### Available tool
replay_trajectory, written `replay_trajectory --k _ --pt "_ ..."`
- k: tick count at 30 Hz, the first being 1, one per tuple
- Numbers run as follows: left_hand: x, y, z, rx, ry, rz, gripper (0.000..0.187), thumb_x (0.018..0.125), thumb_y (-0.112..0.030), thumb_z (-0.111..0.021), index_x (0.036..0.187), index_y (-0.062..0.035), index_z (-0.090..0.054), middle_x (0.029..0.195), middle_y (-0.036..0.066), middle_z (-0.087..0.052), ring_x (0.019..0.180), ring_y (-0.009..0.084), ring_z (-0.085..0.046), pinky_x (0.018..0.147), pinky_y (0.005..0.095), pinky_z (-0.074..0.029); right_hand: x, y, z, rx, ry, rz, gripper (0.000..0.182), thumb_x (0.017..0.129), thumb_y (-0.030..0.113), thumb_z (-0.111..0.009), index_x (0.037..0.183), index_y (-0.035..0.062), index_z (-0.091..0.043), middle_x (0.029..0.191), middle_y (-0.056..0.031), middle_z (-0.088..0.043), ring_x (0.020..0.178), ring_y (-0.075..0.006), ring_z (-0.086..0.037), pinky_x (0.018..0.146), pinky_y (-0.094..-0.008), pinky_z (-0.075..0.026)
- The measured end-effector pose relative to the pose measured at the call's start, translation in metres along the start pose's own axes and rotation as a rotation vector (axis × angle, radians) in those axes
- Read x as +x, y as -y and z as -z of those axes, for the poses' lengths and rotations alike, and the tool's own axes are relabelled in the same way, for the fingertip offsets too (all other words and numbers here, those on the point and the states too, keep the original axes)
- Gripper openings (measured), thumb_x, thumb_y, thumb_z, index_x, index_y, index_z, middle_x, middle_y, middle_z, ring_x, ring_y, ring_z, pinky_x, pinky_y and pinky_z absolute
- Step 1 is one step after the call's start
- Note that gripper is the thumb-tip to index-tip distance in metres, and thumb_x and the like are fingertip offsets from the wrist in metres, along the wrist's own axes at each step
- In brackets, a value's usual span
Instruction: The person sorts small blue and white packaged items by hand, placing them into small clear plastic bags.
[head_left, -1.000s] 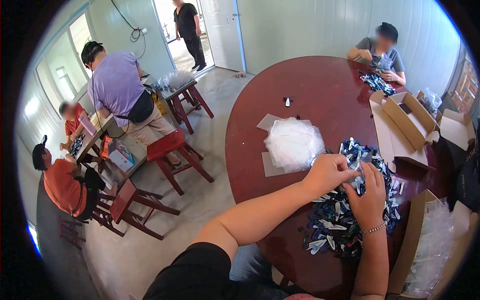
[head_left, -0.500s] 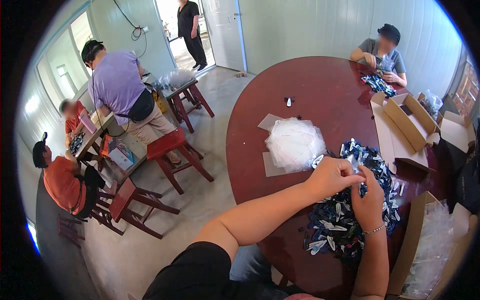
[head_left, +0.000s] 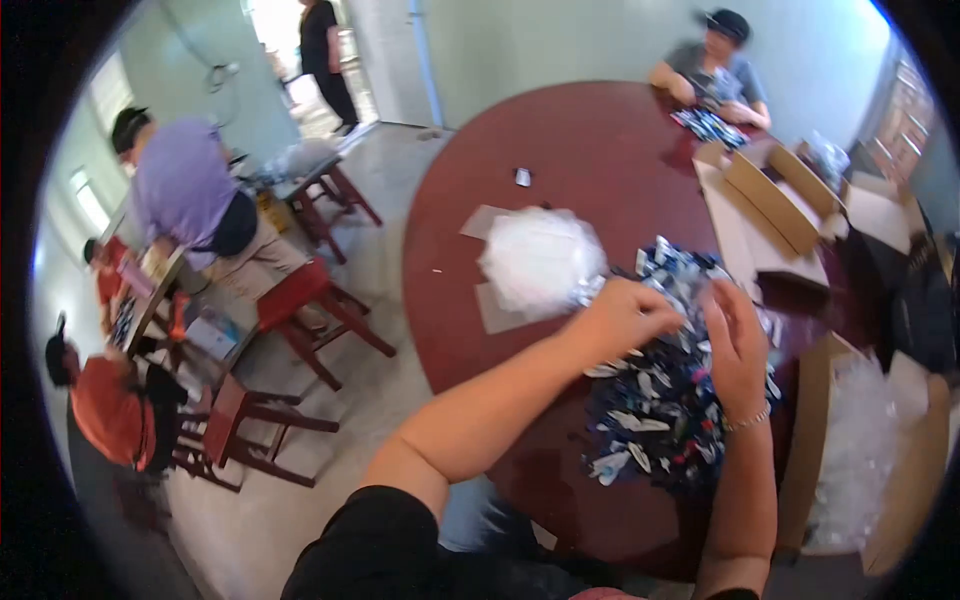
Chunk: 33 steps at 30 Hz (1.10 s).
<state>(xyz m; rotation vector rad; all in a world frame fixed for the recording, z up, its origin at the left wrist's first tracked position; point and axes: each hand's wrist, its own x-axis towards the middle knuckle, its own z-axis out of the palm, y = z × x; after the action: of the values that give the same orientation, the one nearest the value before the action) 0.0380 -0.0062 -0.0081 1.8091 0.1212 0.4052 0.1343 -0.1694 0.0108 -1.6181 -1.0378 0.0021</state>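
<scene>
A heap of small dark and white clips [head_left: 650, 400] lies on the round dark red table [head_left: 480, 370], blurred in places. Over its upper part, my left hand [head_left: 632, 318] is closed, thumb against fingers; what it pinches is too blurred to name. Just to its right, my right hand [head_left: 735, 345], with a bracelet at the wrist, is raised over the heap, its fingers smeared by motion. Between them is a hazy, clear patch that looks like plastic. Left of the heap sits a stack of clear plastic bags [head_left: 542, 262].
Cardboard boxes [head_left: 775, 205] stand at the back right, and an open box of clear bags [head_left: 850, 450] is at the near right. A person [head_left: 715, 75] sits across the table. Other people and red stools [head_left: 300, 295] are at the left.
The view has shifted, so the table and people appear further left and higher. My hands have moved slightly apart.
</scene>
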Motion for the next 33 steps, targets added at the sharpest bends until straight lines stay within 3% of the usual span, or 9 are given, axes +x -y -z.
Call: replay_trajectory --k 1,3,6,11,15,18,20,24,33 --pt "0.0 0.001 0.002 -0.025 -0.029 0.038 0.016 0.085 -0.018 -0.071 0.085 -0.0027 -0.075 0.079 0.004 -0.072 0.073 0.0068 -0.062 0.067 0.0242 -0.049 0.002 0.007 0.003 -0.072 -0.027 -0.03 0.026 0.098 0.008 -0.052 0.122 -0.0033 -0.055 0.113 -0.0082 -0.062 0.105 -0.0137 -0.058 0.093 -0.0264 -0.045" --pt "0.001 0.001 0.005 -0.087 -0.08 0.124 0.017 0.085 -0.018 -0.072 0.083 -0.0017 -0.075 0.077 0.003 -0.072 0.071 0.0064 -0.061 0.067 0.0229 -0.047 0.004 0.0 0.004 -0.093 -0.182 0.084 0.027 0.097 0.013 -0.055 0.118 -0.0023 -0.057 0.111 -0.0131 -0.065 0.098 -0.0185 -0.062 0.086 -0.03 -0.049" --pt "-0.001 -0.008 0.006 -0.084 -0.101 0.182 0.016 0.083 -0.017 -0.073 0.08 -0.0017 -0.075 0.076 0.003 -0.071 0.07 0.0056 -0.059 0.066 0.0216 -0.046 0.003 0.015 0.007 -0.229 -0.294 0.254 0.021 0.09 0.004 -0.061 0.11 -0.0013 -0.06 0.104 -0.0143 -0.065 0.093 -0.0223 -0.063 0.082 -0.0325 -0.049" --pt "-0.004 -0.007 0.002 -0.002 -0.092 0.075 0.015 0.083 -0.016 -0.074 0.083 -0.0013 -0.075 0.077 0.003 -0.071 0.07 0.006 -0.059 0.064 0.0242 -0.047 0.004 0.034 0.001 -0.489 -0.08 0.586 0.028 0.079 0.0 -0.067 0.106 -0.0005 -0.062 0.102 -0.0155 -0.064 0.092 -0.0351 -0.061 0.082 -0.0396 -0.05" --pt "-0.007 -0.003 -0.003 0.284 -0.093 -0.187 0.014 0.081 -0.016 -0.074 0.087 -0.0039 -0.073 0.08 0.009 -0.07 0.071 0.0174 -0.066 0.065 0.0308 -0.05 0.001 0.029 -0.006 -0.599 -0.007 0.476 0.032 0.077 0.001 -0.069 0.108 0.0001 -0.063 0.1 -0.0163 -0.064 0.091 -0.0344 -0.06 0.08 -0.0407 -0.048" --pt "-0.005 0.0 -0.004 0.309 -0.099 -0.274 0.013 0.081 -0.017 -0.074 0.086 -0.0054 -0.072 0.081 0.01 -0.07 0.074 0.0234 -0.067 0.067 0.033 -0.051 0.002 0.03 -0.001 -0.662 0.041 0.479 0.015 0.078 0.004 -0.069 0.091 0.0013 -0.064 0.082 -0.0123 -0.06 0.078 -0.034 -0.056 0.071 -0.0413 -0.046" --pt "-0.005 0.001 -0.006 0.292 -0.119 -0.368 0.013 0.079 -0.017 -0.074 0.086 -0.0058 -0.072 0.082 0.01 -0.07 0.077 0.0253 -0.066 0.069 0.0342 -0.052 0.0 0.042 0.002 -0.648 0.097 0.439 0.008 0.079 0.003 -0.067 0.086 0.0011 -0.063 0.081 -0.0131 -0.062 0.078 -0.0337 -0.057 0.071 -0.0404 -0.047" --pt "-0.005 0.006 -0.005 0.309 -0.021 -0.35 0.013 0.081 -0.013 -0.071 0.092 -0.0064 -0.07 0.085 0.013 -0.07 0.078 0.0273 -0.068 0.069 0.0355 -0.052 -0.005 0.057 0.005 -0.622 -0.026 0.302 0.008 0.085 0.001 -0.062 0.093 0.0002 -0.062 0.091 -0.0156 -0.066 0.083 -0.0344 -0.064 0.072 -0.0388 -0.05" --pt "-0.002 0.012 -0.006 0.504 -0.041 -0.364 0.011 0.084 -0.014 -0.066 0.093 -0.0094 -0.07 0.083 0.013 -0.068 0.076 0.0326 -0.065 0.067 0.0391 -0.052 -0.006 0.055 0.01 -0.507 0.193 0.217 0.012 0.087 0.003 -0.061 0.096 -0.0011 -0.067 0.089 -0.0167 -0.069 0.079 -0.0316 -0.067 0.071 -0.0359 -0.051"
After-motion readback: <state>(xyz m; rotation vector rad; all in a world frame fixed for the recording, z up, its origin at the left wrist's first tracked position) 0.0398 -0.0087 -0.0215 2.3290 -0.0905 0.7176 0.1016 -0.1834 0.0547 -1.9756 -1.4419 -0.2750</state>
